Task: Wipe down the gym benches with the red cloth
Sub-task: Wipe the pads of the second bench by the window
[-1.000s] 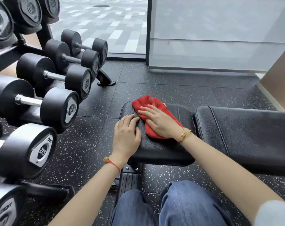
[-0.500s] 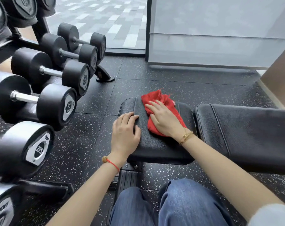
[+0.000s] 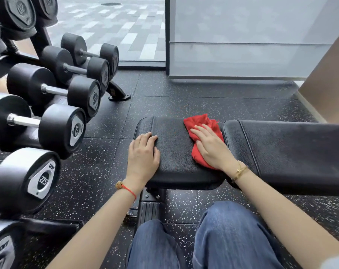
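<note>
Right hand (image 3: 210,145) flat on the red cloth (image 3: 200,125), fingers straight and slightly spread, pressing it down on the black padded surface (image 3: 174,152) – no pinching, nothing curled round the fabric. Cloth bunched under and beyond that palm, at the seat pad's right edge, one crumpled corner poking out past the fingertips, another fold trailing back toward the wrist. Just right of the cloth, the seam gap, then the long back pad (image 3: 290,152) running off to the right. Gold bracelet (image 3: 239,171) at the right wrist

Left hand (image 3: 143,154) resting on the same seat pad, well left of the cloth, near the pad's left edge; fingers bent a little over the leather, thumb alongside, holding nothing. Red string bracelet (image 3: 127,189) on that wrist. Bare leather between the two hands

Below the left hand, the bench frame (image 3: 149,206) with a ribbed black foot plate. Nearer still, two knees in blue jeans (image 3: 232,235)

Left of the left hand, a dumbbell rack (image 3: 116,90) with black dumbbells (image 3: 62,125) in a slanted row, silver handles, end caps marked 22.5 and 27.5. Speckled black rubber floor (image 3: 164,101) all round. Beyond both hands, a glass wall with a frosted panel (image 3: 242,35) and paved ground outside
</note>
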{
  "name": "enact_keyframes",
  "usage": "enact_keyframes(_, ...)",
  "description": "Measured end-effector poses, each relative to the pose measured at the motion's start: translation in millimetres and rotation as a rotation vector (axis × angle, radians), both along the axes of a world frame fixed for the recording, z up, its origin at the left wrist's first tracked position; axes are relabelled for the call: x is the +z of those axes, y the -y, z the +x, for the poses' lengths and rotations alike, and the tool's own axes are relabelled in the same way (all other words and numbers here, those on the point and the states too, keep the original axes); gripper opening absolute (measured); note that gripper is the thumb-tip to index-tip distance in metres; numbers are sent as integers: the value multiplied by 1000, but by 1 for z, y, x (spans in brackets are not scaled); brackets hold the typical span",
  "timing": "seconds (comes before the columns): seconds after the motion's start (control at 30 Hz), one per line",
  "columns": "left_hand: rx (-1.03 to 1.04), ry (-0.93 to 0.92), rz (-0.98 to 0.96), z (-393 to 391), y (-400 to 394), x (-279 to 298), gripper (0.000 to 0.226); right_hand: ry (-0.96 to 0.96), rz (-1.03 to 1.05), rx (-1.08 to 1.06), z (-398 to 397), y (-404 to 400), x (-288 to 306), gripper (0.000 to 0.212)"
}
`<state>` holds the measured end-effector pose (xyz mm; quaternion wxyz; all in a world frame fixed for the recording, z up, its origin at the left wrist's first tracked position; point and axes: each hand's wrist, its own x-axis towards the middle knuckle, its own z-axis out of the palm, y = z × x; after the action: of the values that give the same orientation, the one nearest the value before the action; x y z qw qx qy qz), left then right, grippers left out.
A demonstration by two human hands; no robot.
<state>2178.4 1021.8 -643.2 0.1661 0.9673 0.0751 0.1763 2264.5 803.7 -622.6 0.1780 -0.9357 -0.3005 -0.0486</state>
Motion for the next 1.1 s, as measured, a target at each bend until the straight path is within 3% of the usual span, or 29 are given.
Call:
enact_keyframes(0.13,25,-38,12,1,7,4,39,-7,-8,-68,25,-12,5,45)
enact_keyframes(0.37,-108,31,-74,13,64,12,39,47,-148,130,-22,46,8,46)
enact_keyframes(0.6,-258,7,-45,32,130,7,41,98,-130,-261,-20,134,19,45)
enact_keyframes(0.93,-194,-12,61,47,166,-10,40,-57,-153,-382,45,128,3,50)
enact_keyframes(1.1,-179,-7,85,46,167,-12,41,22,-234,-207,23,108,0,51)
